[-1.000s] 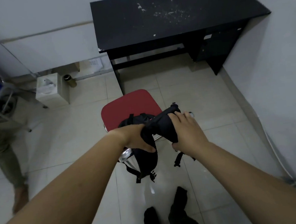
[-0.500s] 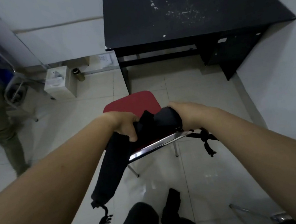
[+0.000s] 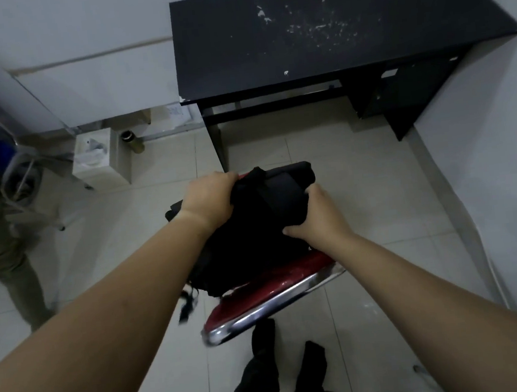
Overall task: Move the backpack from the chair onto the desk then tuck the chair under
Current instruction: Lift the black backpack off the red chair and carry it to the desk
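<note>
A black backpack is bunched up over the red chair, covering most of the seat. My left hand grips its upper left side and my right hand grips its right side. A strap with a buckle dangles off the left below the bag. The chair's chrome back rail is nearest me. The black desk stands beyond the chair against the wall, its top bare apart from white flecks.
Another person's leg in khaki trousers stands at the left. A white box and a small dark bottle sit on the tiled floor left of the desk. My own legs are at the bottom. A wall closes in on the right.
The backpack has been gathered from hanging over the chair back to a bundle above the seat, and both hands have moved forward with it. The view has come closer to the chair.
</note>
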The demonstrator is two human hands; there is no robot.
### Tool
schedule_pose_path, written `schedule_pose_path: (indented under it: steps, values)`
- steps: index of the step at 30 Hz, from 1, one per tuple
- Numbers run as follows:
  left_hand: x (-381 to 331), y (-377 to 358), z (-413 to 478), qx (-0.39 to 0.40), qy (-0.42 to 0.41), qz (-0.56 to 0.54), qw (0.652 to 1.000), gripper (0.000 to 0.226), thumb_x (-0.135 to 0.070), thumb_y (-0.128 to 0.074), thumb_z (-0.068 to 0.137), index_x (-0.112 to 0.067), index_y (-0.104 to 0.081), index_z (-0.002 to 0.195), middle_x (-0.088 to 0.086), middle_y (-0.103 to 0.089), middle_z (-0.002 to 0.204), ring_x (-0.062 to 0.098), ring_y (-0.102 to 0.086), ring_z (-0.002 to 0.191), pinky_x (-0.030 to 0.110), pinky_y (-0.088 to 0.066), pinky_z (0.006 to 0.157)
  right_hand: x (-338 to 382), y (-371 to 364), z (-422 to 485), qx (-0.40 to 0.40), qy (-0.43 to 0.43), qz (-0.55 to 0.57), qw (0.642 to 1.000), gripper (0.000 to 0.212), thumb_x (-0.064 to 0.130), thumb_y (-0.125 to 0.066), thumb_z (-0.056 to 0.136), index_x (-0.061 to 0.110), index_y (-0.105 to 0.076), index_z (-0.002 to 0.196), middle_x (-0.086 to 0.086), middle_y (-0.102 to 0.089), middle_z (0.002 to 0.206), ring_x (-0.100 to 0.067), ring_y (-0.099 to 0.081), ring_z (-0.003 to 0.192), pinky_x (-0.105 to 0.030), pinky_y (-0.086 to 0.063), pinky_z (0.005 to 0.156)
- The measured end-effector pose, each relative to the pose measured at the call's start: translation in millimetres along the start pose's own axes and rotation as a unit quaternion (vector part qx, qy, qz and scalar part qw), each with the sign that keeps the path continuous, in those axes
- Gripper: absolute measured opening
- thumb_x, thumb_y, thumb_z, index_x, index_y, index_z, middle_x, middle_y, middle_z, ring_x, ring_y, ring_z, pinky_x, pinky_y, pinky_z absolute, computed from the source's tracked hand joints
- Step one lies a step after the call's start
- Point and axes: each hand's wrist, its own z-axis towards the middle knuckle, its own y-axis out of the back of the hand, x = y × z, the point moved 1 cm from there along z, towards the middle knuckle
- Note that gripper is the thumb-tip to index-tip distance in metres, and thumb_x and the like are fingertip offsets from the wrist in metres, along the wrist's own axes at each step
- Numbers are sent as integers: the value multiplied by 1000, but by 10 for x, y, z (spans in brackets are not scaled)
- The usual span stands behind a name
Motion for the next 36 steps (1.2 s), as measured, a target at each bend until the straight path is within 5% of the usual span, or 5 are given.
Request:
schedule_pose_path:
  steps: [13,16,23,29,36]
  values:
    - [-95,-544,-639,175,-68,-94,978,42,-40,-64,75,-25,-50,112,-2,-66,102,25,-64,94,39,-49,83,147,394,188,404,-169,-144,887,27,34,-58,97,11,-63,85,-5,-70,79,-16,-65,65,-26,-50,62]
    - [-166,-605,-744,254,-60,-143,955,29,-44,-65,77,-27,-53,98,-2,-63,99,27,-64,96,41,-52,85,218,530,449,262,-149,-107,948,29,24,-49,97,2,-66,90,-3,-75,70,-21,-71,69,-31,-52,64]
    - [-218,-566,-783,389,53,-399,829,69,-93,-32,69,-54,-55,121,-22,-52,118,3,-51,110,21,-33,90,203,-428,438,170,-83,-173,967,43,41,-58,87,17,-57,123,-9,-64,123,-31,-61,113,-37,-49,91]
    - [192,-758,-495,346,254,-636,641,44,-33,-45,83,-14,-69,114,1,-69,116,18,-62,106,42,-45,99,-72,-637,441,271,-152,-310,898,80,66,-47,86,21,-35,151,-14,-35,155,-39,-36,140,-58,-30,113]
    - [428,-1521,-466,380,314,-230,839,84,-67,-49,85,-15,-35,149,17,-35,154,38,-35,140,46,-28,117,-193,-787,601,379,-180,-322,848,87,52,-53,88,18,-16,158,-15,-26,162,-38,-32,145,-50,-30,118]
